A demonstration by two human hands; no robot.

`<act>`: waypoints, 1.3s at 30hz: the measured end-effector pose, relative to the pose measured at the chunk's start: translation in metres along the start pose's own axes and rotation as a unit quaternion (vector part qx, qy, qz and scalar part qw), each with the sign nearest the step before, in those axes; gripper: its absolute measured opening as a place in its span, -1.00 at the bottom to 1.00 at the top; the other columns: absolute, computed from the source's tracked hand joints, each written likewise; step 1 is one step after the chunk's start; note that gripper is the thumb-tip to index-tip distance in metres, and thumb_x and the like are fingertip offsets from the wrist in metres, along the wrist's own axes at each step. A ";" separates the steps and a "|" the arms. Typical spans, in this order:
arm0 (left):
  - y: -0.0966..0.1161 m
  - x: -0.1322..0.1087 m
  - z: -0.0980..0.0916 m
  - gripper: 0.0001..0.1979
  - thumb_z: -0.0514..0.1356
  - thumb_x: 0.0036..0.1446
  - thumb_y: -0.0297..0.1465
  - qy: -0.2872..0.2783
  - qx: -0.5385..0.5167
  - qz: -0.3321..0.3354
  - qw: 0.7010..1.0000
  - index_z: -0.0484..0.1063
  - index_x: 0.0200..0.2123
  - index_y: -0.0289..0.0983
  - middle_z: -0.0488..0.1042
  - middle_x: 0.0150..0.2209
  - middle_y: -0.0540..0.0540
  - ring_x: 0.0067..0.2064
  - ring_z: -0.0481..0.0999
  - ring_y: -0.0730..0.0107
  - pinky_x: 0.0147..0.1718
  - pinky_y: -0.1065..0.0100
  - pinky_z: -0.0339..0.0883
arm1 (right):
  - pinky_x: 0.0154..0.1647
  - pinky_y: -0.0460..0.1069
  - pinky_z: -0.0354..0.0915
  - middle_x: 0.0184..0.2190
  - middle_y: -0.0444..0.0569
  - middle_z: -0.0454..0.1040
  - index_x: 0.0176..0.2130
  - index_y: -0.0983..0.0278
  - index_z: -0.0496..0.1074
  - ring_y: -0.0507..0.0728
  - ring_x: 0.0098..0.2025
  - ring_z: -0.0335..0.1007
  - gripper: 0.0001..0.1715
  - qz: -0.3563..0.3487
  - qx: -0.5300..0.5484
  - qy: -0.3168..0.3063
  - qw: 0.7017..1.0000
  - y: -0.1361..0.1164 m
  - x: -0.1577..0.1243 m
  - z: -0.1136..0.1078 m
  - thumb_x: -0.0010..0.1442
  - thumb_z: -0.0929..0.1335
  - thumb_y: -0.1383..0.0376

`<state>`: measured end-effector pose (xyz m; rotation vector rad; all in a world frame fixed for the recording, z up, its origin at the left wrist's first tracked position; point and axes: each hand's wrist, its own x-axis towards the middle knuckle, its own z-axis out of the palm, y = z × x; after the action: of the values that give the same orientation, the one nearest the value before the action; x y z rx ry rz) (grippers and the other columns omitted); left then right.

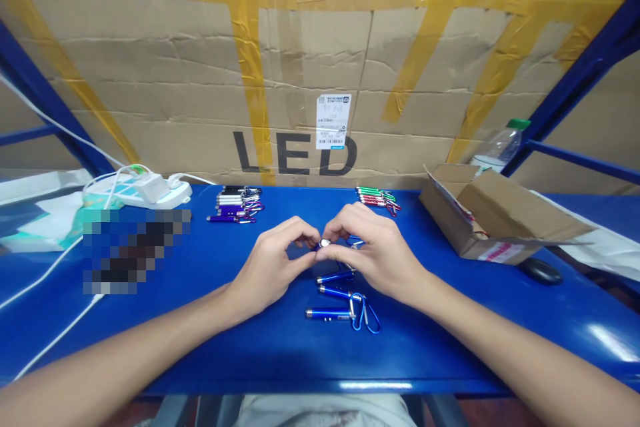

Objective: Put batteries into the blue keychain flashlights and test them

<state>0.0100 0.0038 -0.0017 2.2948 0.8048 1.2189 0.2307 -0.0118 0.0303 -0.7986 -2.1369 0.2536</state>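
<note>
Above the middle of the blue table, my left hand (273,260) and my right hand (377,253) meet with fingertips pinched around a small blue keychain flashlight (324,244). Its silver end shows between the fingers, while most of its body is hidden. A blue carabiner clip (354,240) shows beside my right fingers. Just below my hands lie several more blue keychain flashlights (329,313), their blue carabiners (367,317) pointing right. Farther back on the left is a row of black, silver and purple flashlights (230,201). Green and red flashlights (373,197) form another row behind my right hand.
An open cardboard box (450,227) stands at the right, with a black computer mouse (540,271) beside it and a plastic bottle (503,147) behind. On the left are a white power strip (173,195), cables and a blurred-out object (135,253). A large taped carton (300,80) walls the back.
</note>
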 end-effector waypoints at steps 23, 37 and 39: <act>-0.005 0.004 -0.006 -0.93 0.37 0.34 -0.40 0.006 0.013 0.020 1.000 0.54 -0.15 -0.21 0.61 -0.17 -0.10 -0.13 0.59 0.26 -0.08 0.27 0.46 | -0.29 0.02 0.22 -0.30 -0.04 0.59 -0.14 0.18 0.45 0.17 -0.33 0.46 -0.89 0.144 -0.206 -0.181 0.951 0.036 0.000 -0.079 0.46 0.33 0.23; -0.008 0.006 -0.007 -0.91 0.40 0.30 -0.39 0.001 0.006 -0.021 1.000 0.56 -0.17 -0.21 0.61 -0.17 -0.07 -0.15 0.59 0.28 -0.12 0.31 0.46 | -0.38 -0.03 0.16 -0.40 -0.11 0.56 -0.29 0.22 0.53 0.12 -0.38 0.40 -0.91 0.298 -0.142 -0.435 0.838 0.063 -0.010 -0.091 0.17 0.49 0.28; -0.009 0.006 -0.007 -0.91 0.40 0.30 -0.40 0.000 -0.001 -0.025 1.000 0.56 -0.17 -0.22 0.60 -0.19 -0.06 -0.16 0.58 0.31 -0.12 0.32 0.46 | -0.39 -0.04 0.15 -0.40 -0.11 0.54 -0.27 0.23 0.50 0.11 -0.37 0.40 -0.85 0.293 -0.131 -0.435 0.841 0.064 -0.009 -0.089 0.18 0.51 0.25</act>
<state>0.0042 0.0153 -0.0001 2.2593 0.8541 1.1973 0.3318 0.0242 0.0539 -1.7595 -2.7197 0.7777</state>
